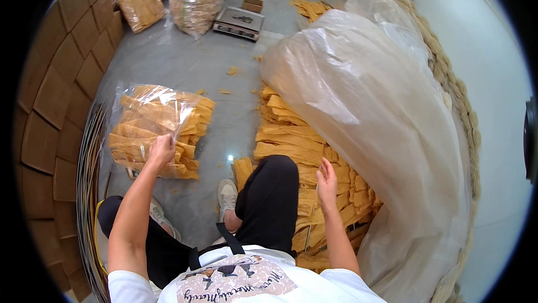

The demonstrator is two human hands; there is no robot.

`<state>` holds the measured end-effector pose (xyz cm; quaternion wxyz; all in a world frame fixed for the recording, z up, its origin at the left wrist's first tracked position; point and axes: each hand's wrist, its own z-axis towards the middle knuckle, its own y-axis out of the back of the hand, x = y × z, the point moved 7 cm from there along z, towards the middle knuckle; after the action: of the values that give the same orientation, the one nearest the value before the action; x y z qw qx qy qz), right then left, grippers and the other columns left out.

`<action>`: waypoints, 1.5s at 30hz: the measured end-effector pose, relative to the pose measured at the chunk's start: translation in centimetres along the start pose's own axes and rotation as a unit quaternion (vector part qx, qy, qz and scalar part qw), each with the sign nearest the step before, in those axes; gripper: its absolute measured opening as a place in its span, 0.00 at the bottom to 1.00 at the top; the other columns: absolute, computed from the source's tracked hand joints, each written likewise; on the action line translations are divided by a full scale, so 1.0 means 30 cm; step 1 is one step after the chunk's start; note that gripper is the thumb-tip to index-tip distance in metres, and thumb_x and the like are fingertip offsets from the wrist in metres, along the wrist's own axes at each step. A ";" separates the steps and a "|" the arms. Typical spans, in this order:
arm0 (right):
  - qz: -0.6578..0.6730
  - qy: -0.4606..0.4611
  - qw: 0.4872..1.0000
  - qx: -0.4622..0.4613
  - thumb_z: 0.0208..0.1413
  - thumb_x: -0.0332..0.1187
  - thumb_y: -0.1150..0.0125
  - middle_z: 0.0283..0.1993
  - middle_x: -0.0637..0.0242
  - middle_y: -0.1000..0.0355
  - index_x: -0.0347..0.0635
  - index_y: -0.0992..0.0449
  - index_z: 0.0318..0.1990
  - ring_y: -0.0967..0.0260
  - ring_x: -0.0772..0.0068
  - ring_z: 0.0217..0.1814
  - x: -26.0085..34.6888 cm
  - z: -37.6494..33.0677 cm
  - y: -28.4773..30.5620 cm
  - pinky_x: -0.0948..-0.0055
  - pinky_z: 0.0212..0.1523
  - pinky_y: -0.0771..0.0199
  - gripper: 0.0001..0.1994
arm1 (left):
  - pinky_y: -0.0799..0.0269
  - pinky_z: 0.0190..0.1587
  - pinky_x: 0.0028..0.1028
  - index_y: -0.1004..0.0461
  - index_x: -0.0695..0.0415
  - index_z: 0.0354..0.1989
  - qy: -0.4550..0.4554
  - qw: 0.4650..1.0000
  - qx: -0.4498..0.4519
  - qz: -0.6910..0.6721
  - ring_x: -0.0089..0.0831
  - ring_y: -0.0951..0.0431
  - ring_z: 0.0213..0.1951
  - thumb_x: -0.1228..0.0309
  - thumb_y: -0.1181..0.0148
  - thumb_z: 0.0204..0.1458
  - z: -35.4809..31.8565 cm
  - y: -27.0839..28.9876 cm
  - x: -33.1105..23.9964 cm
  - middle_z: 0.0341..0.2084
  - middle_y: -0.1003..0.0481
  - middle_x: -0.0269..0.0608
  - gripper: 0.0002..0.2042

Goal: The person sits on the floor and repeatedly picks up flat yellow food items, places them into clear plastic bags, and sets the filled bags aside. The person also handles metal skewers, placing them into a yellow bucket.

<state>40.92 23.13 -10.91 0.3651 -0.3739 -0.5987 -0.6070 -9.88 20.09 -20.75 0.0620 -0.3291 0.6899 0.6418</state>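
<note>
clear plastic bag [147, 118]: lies flat on the grey, smooth floor [224, 129], to the person's left and ahead of the left knee; filled with long, flat, wrinkled yellow strips [197, 117], whose ends jut past the film on the right side.
left hand [162, 149]: closed, the fingers gripping the film at the bag's near right part, above the strips.
right hand [327, 182]: open, the fingers loosely extended over the heap to the right; contact with it cannot be told.
heap: broad pile of layered yellow strips [288, 141], beside the right knee and partly beneath the cover.
cover: large, translucent, creased plastic sheet [364, 84], draped over the far and right parts of the heap.
fragments: small yellow scraps [232, 71], scattered on the floor between bag and heap.
scale: flat, silver-topped weighing scale [227, 17], on the floor beyond the bag; a small dark object [242, 19] rests on its plate, and a small open brown cardboard box [252, 4] stands just behind.
far left: bulging clear plastic sack [200, 0], beside the scale.
left margin: stacked brown cardboard boxes [61, 93], with a bundle of long, thin rods [88, 191] near their base.
</note>
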 end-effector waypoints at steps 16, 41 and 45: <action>-0.189 0.079 0.970 0.135 0.48 0.26 0.46 0.55 0.43 0.37 0.29 0.35 0.52 0.41 0.48 0.59 -0.398 -0.467 -0.218 0.61 0.59 0.42 0.22 | 0.28 0.37 0.36 0.34 0.59 0.50 -0.087 0.993 0.082 0.012 0.44 0.23 0.33 0.75 0.41 0.42 -0.193 -0.009 0.004 0.26 0.24 0.49 0.23; -0.495 0.169 0.849 0.082 0.41 0.25 0.43 0.60 0.43 0.46 0.37 0.37 0.56 0.49 0.48 0.64 -0.441 -0.371 -0.277 0.49 0.65 0.57 0.29 | 0.29 0.26 0.19 0.32 0.64 0.48 0.033 0.984 0.015 -0.172 0.18 0.29 0.23 0.80 0.44 0.48 -0.361 0.413 0.156 0.25 0.30 0.35 0.16; -0.530 0.045 0.842 0.088 0.40 0.25 0.40 0.51 0.48 0.39 0.35 0.34 0.51 0.44 0.52 0.57 -0.455 -0.333 -0.081 0.52 0.66 0.59 0.25 | 0.30 0.26 0.20 0.31 0.65 0.46 -0.009 0.986 0.017 -0.168 0.19 0.29 0.23 0.80 0.45 0.48 -0.335 0.411 0.109 0.24 0.29 0.36 0.15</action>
<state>44.77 13.11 -24.21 0.0455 0.0621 -0.7396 -0.6686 -15.61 9.04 -10.31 0.1811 -0.4336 0.6350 0.6131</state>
